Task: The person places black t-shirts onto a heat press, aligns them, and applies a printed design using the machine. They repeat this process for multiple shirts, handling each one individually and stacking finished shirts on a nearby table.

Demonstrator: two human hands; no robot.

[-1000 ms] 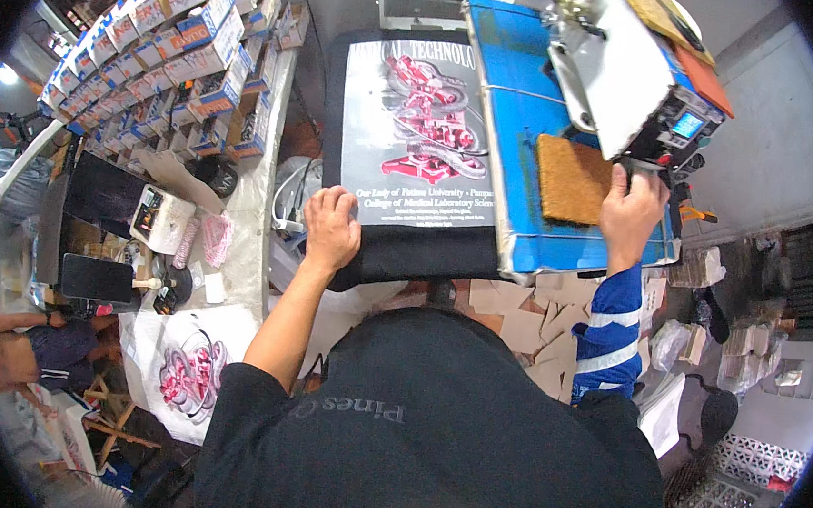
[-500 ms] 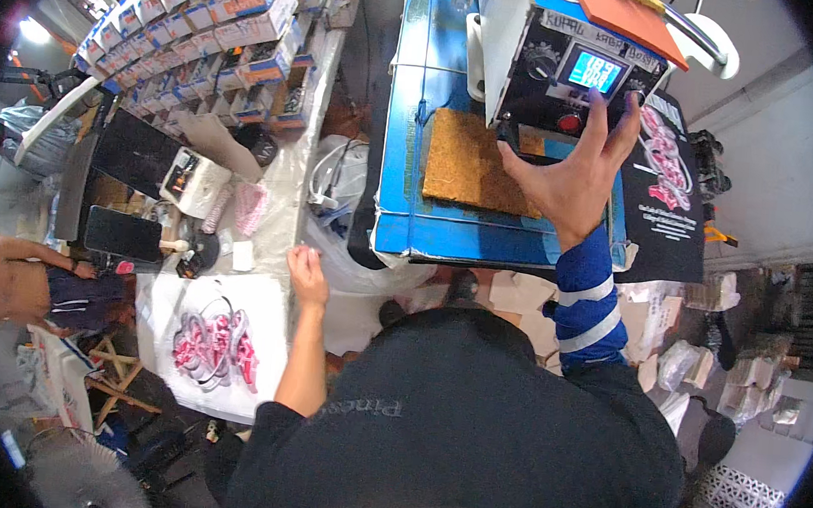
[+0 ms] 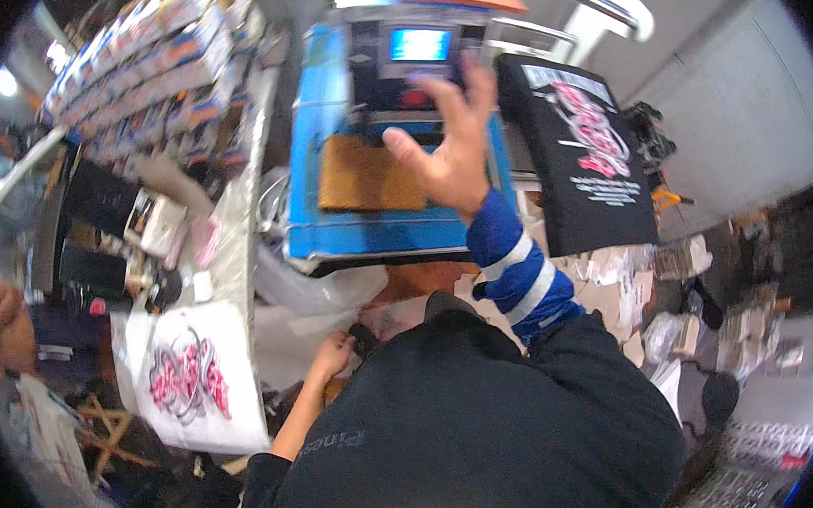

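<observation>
My right hand (image 3: 454,157), in a blue sleeve with white stripes, reaches over the front of a control box (image 3: 368,74) with a lit blue screen (image 3: 420,45) and a red button (image 3: 413,99). Its fingers are spread and hold nothing; whether a fingertip touches the panel is blurred. Under the hand, a brown fibrous pad (image 3: 370,177) lies on a blue bench top (image 3: 308,235). My left hand (image 3: 332,353) hangs low beside my body, fingers loosely curled, and I see nothing in it.
A black printed shirt (image 3: 589,182) lies right of the box. At left stand stacked cardboard boxes (image 3: 144,71) and a table with a white sheet (image 3: 189,371) bearing a pink-grey print. Another person (image 3: 5,318) is at far left. Packaged goods (image 3: 667,337) lie at right.
The view has swung, so the control box and bench sit further left and the black shirt shows more fully. My left hand has dropped closer to my body. My right hand stays by the panel.
</observation>
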